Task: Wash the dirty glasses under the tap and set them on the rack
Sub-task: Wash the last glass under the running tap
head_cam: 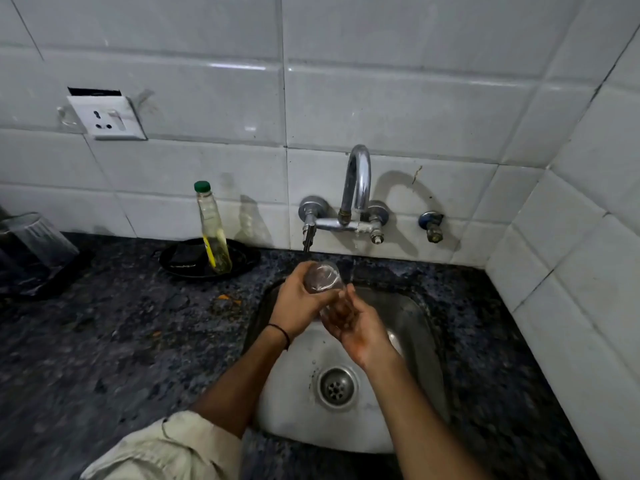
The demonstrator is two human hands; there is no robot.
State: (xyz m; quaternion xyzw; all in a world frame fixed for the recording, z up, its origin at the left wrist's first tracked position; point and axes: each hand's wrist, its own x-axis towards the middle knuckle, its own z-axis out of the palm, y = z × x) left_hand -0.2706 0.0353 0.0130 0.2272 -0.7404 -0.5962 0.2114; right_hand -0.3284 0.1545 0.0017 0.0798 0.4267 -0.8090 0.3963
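A clear drinking glass point(322, 278) lies tilted on its side above the steel sink point(420, 327), its base toward the wall. My left hand point(294, 303) grips it round the base end. My right hand point(356, 323) has its fingers at the mouth end, with fingertips seen through the glass wall. A thin stream of water falls from the chrome tap point(358, 181) just right of the glass. An upturned clear glass point(38, 237) stands on a dark rack or tray point(52, 275) at the far left of the counter.
A clear bottle of yellowish liquid with a green cap point(213, 230) leans on a black dish point(180, 261) holding a dark sponge, left of the tap. Dark speckled counter point(121, 341) surrounds the sink. White tiled walls stand behind and at right; a wall socket point(107, 119) sits upper left.
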